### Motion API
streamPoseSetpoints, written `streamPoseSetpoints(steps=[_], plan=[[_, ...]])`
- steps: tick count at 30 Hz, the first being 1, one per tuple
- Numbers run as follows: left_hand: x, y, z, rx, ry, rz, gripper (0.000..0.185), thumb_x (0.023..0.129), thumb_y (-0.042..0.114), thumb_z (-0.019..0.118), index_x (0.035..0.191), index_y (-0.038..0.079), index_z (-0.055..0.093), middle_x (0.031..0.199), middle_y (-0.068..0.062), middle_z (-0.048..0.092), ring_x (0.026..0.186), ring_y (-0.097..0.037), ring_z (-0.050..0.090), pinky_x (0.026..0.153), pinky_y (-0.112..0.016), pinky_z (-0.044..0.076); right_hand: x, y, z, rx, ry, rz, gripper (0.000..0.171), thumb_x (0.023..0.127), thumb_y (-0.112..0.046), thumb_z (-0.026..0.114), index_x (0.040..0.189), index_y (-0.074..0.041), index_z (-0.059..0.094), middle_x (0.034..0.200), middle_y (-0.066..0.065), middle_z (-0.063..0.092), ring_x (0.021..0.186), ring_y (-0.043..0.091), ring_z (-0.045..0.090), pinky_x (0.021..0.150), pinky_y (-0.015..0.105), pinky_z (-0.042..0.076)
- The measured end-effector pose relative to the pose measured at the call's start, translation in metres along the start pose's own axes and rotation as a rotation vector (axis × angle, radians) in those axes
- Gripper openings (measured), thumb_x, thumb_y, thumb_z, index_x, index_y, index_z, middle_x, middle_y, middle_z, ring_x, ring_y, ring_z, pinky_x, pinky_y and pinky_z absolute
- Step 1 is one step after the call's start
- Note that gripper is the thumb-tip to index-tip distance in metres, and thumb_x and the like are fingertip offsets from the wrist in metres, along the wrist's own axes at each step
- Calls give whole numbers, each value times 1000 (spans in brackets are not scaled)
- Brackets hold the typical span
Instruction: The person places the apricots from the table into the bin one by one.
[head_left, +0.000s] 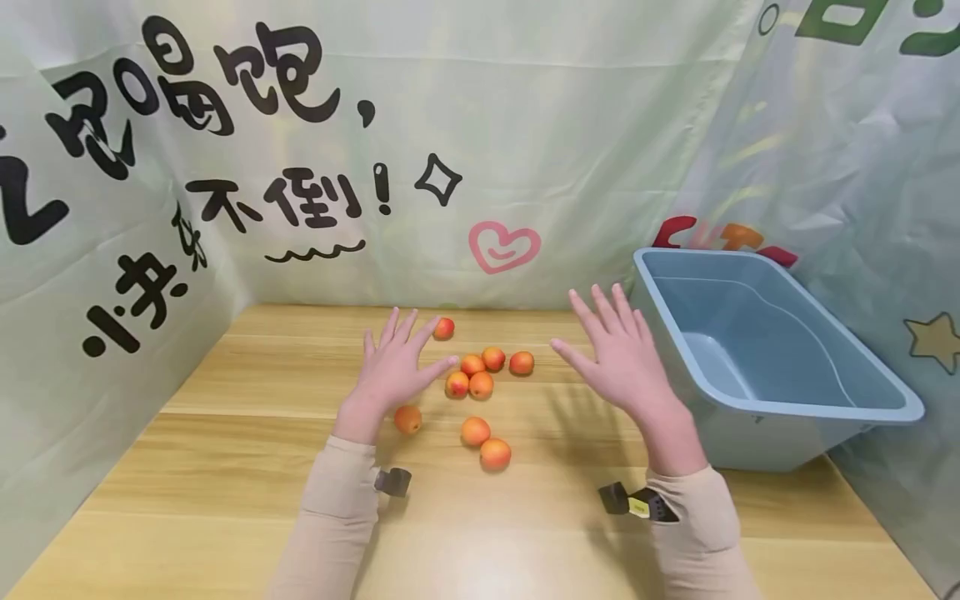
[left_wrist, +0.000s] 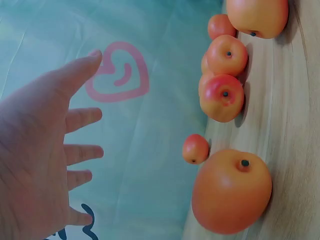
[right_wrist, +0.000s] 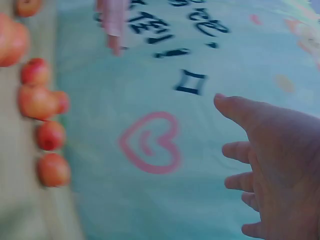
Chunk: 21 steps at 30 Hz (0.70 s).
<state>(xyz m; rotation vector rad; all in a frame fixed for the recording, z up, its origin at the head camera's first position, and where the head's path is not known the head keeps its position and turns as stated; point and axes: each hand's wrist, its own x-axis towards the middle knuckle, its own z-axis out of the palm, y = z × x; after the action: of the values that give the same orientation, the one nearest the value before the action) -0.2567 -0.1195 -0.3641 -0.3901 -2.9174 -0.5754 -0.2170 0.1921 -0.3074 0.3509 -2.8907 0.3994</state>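
Both hands hover over the wooden table with fingers spread and nothing held. My left hand is at the left of several small orange fruits with a red blush that look like apricots. Nearest to it are one apricot by the wrist and another apricot beyond the fingertips. To the right of the group, my right hand is nearest to a single apricot. A tight cluster with an apricot at its front lies between the hands, and a pair with an apricot lies closer to me.
A deep blue plastic tub stands at the table's right side, just beyond my right hand. Behind the wooden table hangs a pale printed cloth with black lettering and a pink heart. The cloth also closes off both sides.
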Motion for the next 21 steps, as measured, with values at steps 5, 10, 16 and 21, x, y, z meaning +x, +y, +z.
streamPoseSetpoints(steps=[5,10,16,21], plan=[[1,1,0,-15,5,36,76,88,72,47,151,31,35,162,-11,24,152,-37,7,111,-74,5,-18,10,-32,39,19,8,77,96,-60,44,157,-20,18,164,17,10,152,36,-11,117,65,2],[1,2,-1,-8,-19,48,75,89,70,47,151,29,35,161,-10,26,152,-36,8,113,-72,6,-31,28,-52,37,-12,45,76,97,-59,42,156,-15,22,163,20,11,151,38,-12,115,67,1],[-2,4,-1,23,-56,67,75,89,69,48,152,31,33,161,-9,26,151,-37,13,112,-72,8,-39,53,-60,27,-123,98,80,99,-59,38,155,-6,19,159,28,14,148,47,-5,112,71,6],[-6,5,1,43,-102,106,75,89,67,51,152,30,34,161,-8,27,150,-38,18,111,-74,9,-41,66,-57,23,-175,102,83,98,-59,41,154,-2,20,159,29,16,147,49,1,110,72,10]])
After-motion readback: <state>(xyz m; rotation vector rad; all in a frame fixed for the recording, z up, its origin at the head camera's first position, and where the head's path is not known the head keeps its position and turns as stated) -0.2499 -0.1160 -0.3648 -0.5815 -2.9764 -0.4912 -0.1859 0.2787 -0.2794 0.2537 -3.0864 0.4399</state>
